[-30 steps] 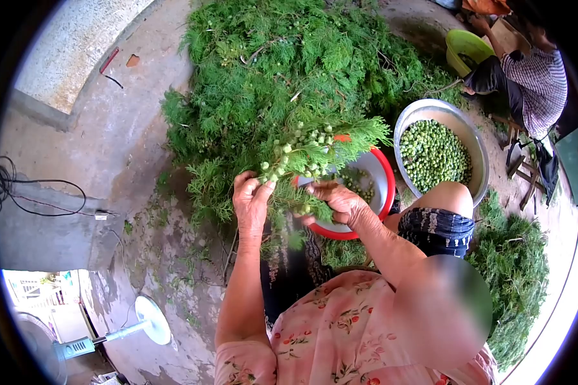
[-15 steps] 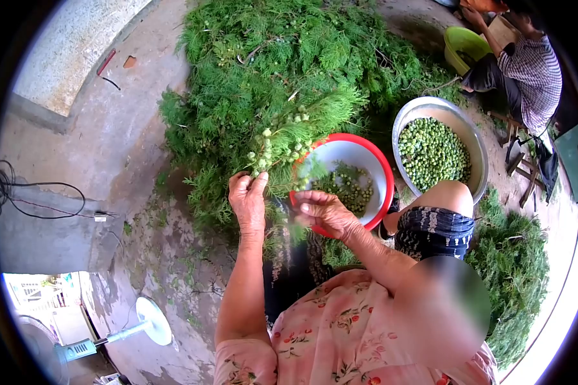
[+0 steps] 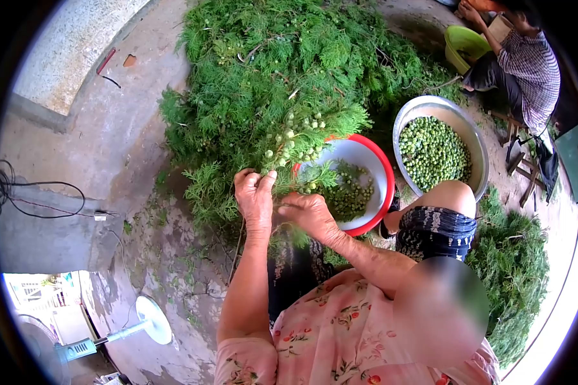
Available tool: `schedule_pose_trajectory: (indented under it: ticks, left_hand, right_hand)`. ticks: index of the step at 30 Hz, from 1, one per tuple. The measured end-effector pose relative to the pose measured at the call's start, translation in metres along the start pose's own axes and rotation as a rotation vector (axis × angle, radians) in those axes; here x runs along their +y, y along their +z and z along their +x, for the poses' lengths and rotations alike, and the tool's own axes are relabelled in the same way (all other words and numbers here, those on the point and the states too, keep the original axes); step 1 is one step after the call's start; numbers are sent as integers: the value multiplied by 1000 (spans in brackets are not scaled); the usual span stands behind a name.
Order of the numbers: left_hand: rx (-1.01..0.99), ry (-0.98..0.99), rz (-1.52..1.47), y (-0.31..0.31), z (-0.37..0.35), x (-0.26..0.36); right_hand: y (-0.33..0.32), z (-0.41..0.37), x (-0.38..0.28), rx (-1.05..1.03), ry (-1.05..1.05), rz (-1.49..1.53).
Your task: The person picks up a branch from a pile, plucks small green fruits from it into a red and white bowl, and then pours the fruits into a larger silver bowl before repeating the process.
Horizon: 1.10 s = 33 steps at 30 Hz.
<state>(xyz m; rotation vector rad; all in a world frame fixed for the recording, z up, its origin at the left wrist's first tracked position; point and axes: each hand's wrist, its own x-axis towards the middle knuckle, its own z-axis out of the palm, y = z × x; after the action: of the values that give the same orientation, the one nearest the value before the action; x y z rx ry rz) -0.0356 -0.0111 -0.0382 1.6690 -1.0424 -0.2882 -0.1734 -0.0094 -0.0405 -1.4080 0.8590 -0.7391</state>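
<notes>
My left hand (image 3: 255, 196) grips the stem of a leafy green branch (image 3: 298, 142) that carries clusters of small pale green berries. My right hand (image 3: 307, 213) is closed on the lower part of the same branch, right beside my left hand. The branch tips hang over a red-rimmed white bowl (image 3: 382, 165) that holds several picked green berries. The bowl rests by my knee (image 3: 448, 196).
A big heap of cut green branches (image 3: 282, 58) covers the ground ahead. A metal basin (image 3: 459, 122) full of green berries stands right of the bowl. Another person in a checked shirt (image 3: 530, 64) sits at top right by a green tub (image 3: 464, 43). A fan (image 3: 131, 327) stands lower left, cables (image 3: 19, 186) left.
The branch swung left off the bowl, then back toward it. My right hand dropped away from the bowl rim and moved left until it met my left hand on the stem.
</notes>
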Motion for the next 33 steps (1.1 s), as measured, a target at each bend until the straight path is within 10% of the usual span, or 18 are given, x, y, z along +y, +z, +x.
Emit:
schedule_pose_trajectory:
  ticks: [8,13,21,33]
  left_hand:
    - [31,-73,10,-4,5,-6]
    - [-8,-112,-4,-5,4,0]
    - [-64,-25,102,-1,2,1]
    - [-145,-6,179,-2,2,12]
  right_hand:
    - [-50,-18,36,94,162,-110]
    - [-65,-12,55,177,-94,-329]
    - [-49,8,11,45,374,688]
    - [-49,22,6,-260,425,553]
